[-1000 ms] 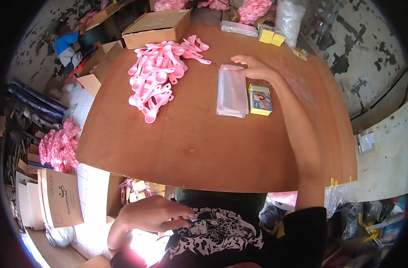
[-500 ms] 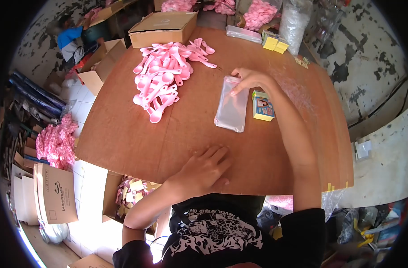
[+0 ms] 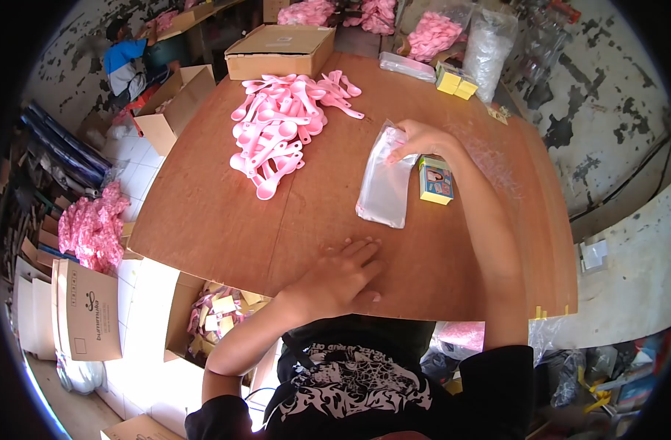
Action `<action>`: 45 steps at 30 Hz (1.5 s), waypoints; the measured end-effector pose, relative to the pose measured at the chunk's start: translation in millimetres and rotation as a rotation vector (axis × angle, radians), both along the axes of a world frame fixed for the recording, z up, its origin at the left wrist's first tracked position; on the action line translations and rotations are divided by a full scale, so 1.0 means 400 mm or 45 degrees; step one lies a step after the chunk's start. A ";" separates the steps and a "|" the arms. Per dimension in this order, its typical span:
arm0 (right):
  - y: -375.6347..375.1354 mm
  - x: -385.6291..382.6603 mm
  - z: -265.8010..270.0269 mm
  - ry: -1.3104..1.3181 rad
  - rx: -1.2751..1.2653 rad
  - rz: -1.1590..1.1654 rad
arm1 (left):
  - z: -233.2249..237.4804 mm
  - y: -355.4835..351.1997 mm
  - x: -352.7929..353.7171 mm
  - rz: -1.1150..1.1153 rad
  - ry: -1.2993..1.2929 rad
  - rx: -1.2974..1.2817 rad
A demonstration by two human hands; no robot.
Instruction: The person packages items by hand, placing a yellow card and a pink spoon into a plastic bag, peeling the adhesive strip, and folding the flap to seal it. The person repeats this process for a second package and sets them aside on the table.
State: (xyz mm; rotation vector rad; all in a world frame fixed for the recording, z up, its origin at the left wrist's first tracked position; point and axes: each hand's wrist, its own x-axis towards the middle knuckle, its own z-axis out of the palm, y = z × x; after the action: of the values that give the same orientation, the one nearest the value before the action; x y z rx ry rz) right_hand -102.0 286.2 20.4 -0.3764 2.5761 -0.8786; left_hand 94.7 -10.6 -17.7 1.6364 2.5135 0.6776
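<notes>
My right hand [image 3: 421, 141] is closed on the top end of a stack of clear plastic bags [image 3: 385, 187], thumb on the upper face. Just right of the bags, a stack of small printed cards with yellow edges [image 3: 436, 180] lies on the brown table [image 3: 232, 242]. My left hand [image 3: 343, 277] rests near the table's front edge, palm down, fingers spread and holding nothing. Pink plastic spoons [image 3: 276, 132] form a heap at the back left of the table.
Behind the spoons stands a closed cardboard box [image 3: 280, 53]. Yellow card stacks [image 3: 455, 81], a flat clear packet [image 3: 407, 66] and a tall bag [image 3: 489, 55] line the back. An open box [image 3: 218, 315] sits below the front edge. A co-worker [image 3: 126, 62] is far left.
The top end of the bag stack has lifted and bends slightly in my right hand. The whole view has shifted a little; my left hand stays about where it was.
</notes>
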 end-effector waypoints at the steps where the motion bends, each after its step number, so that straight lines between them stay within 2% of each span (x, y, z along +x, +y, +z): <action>1: -0.002 0.022 0.015 0.049 -0.104 -0.002 | 0.007 -0.002 -0.008 -0.003 0.002 0.004; 3: -0.008 0.083 0.066 0.174 -0.137 -0.003 | 0.025 -0.003 -0.031 0.135 -0.627 0.109; 4: -0.015 0.121 0.098 0.296 -0.175 0.000 | 0.036 -0.003 -0.040 0.134 -0.625 0.113; 6: -0.038 0.214 0.183 0.275 -0.228 -0.027 | 0.056 0.001 -0.061 0.543 -0.694 0.646; 7: -0.045 0.256 0.209 0.250 -0.286 -0.056 | 0.056 0.002 -0.081 0.541 -0.698 0.647; 8: -0.045 0.288 0.219 0.248 -0.284 -0.060 | 0.049 0.004 -0.109 0.497 -0.552 0.699; 9: -0.043 0.317 0.226 0.299 -0.393 -0.091 | 0.040 0.011 -0.132 0.451 -0.406 0.751; 10: -0.039 0.343 0.226 0.352 -0.502 -0.124 | 0.025 0.023 -0.149 0.446 -0.409 0.751; 12: -0.030 0.392 0.210 0.436 -0.550 -0.187 | 0.003 0.049 -0.177 0.211 -0.557 0.995; 13: -0.025 0.415 0.200 0.516 -0.600 -0.246 | 0.014 0.057 -0.179 0.200 -0.561 0.993; 16: -0.009 0.467 0.143 0.514 -0.714 -0.453 | 0.031 0.084 -0.182 0.074 -1.070 1.109; 17: -0.003 0.481 0.113 0.514 -0.712 -0.464 | 0.038 0.090 -0.183 0.066 -1.077 1.104; 19: 0.010 0.503 0.041 0.565 -0.849 -0.673 | 0.054 0.096 -0.183 0.172 -1.008 0.887; 20: 0.017 0.512 0.009 0.552 -0.905 -0.721 | 0.048 0.104 -0.182 0.200 -0.948 0.913; 21: 0.022 0.523 -0.020 0.554 -0.903 -0.723 | 0.041 0.108 -0.185 0.197 -0.948 0.914; 23: 0.036 0.538 -0.074 0.589 -0.914 -0.757 | 0.029 0.113 -0.191 0.195 -0.644 0.760; 26: 0.052 0.557 -0.110 0.444 -0.869 -0.770 | 0.014 0.111 -0.186 0.193 -0.531 0.645; 38: 0.045 0.586 -0.125 0.344 -0.818 -0.668 | -0.038 0.109 -0.187 0.172 -1.002 0.832; 41: 0.032 0.586 -0.125 0.337 -0.928 -0.604 | -0.052 0.115 -0.184 0.142 -1.046 0.894; 45: 0.012 0.600 -0.120 0.371 -1.046 -0.716 | -0.054 0.115 -0.173 0.222 -1.055 0.897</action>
State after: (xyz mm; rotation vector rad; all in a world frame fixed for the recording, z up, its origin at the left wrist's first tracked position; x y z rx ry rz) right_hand 138.1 291.0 -27.7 0.0332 2.4723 -2.2334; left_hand 25.7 35.4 -39.2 0.8889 1.8726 1.9302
